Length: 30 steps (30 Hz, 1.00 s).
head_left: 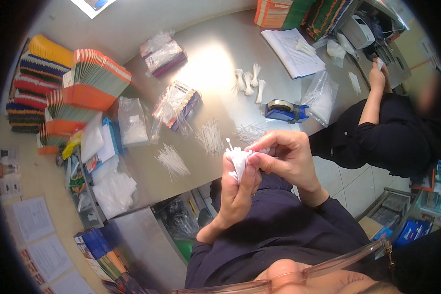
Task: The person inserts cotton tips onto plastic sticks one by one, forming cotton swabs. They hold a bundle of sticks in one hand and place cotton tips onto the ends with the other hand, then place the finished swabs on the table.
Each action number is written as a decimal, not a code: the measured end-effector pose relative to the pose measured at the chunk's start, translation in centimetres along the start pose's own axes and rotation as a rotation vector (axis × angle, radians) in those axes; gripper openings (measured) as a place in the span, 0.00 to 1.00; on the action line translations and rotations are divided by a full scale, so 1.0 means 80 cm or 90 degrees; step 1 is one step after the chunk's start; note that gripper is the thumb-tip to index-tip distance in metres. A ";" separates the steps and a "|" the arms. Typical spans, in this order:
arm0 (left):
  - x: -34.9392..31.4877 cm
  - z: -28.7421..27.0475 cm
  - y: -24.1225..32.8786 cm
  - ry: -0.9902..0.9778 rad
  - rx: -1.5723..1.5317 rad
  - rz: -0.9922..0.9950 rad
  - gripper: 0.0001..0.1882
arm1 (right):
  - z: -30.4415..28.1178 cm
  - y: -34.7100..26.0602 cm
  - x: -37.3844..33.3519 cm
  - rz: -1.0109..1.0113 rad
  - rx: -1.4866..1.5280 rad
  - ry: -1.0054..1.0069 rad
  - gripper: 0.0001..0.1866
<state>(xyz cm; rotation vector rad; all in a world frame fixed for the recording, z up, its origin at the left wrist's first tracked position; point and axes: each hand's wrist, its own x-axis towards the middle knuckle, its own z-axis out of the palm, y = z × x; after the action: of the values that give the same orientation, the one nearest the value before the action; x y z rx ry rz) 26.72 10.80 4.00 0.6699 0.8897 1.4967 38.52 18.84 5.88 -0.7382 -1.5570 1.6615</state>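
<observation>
In front of my chest, my left hand point(237, 193) is closed round a bundle of thin white strips with small blocky heads point(238, 159), which look like cable ties. One head sticks up above the others. My right hand point(290, 159) pinches at the top of this bundle from the right; its fingertips partly hide what they grip. On the metal table beyond lie loose piles of similar white strips: a left pile point(172, 160), a middle pile point(209, 137) and a right pile point(250, 133), partly behind my right hand. Several gathered white bundles point(250, 79) lie farther back.
A blue tape dispenser point(285, 111) stands right of the bundles, beside a clear bag of white pieces point(321, 98). An open notebook point(294, 51) lies behind. Plastic-wrapped boxes point(176, 105) and stacked orange packets point(95, 81) are left. A co-worker in dark clothes point(377, 132) works at right.
</observation>
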 end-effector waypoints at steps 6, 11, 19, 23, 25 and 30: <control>-0.002 -0.006 0.001 0.014 -0.056 -0.028 0.07 | 0.004 0.001 0.000 0.018 0.068 0.004 0.10; -0.004 -0.003 -0.002 0.034 -0.036 -0.047 0.08 | 0.005 0.001 0.001 -0.020 -0.002 -0.009 0.09; -0.011 -0.011 -0.002 -0.017 -0.073 -0.013 0.09 | 0.010 0.002 -0.004 -0.016 0.027 0.011 0.09; -0.013 -0.016 -0.001 -0.064 -0.087 -0.052 0.09 | 0.008 0.001 -0.006 0.004 0.000 -0.005 0.09; -0.016 -0.014 -0.001 -0.036 -0.058 -0.046 0.09 | 0.008 0.000 -0.006 -0.040 -0.058 -0.016 0.09; -0.019 -0.014 -0.001 -0.021 -0.020 -0.028 0.09 | 0.012 -0.001 -0.007 -0.083 -0.111 -0.015 0.07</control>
<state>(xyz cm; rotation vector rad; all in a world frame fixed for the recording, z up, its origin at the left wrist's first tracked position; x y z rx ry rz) 26.02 9.11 3.48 0.6458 0.8497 1.4531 38.04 17.83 6.00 -0.6926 -1.7453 1.4575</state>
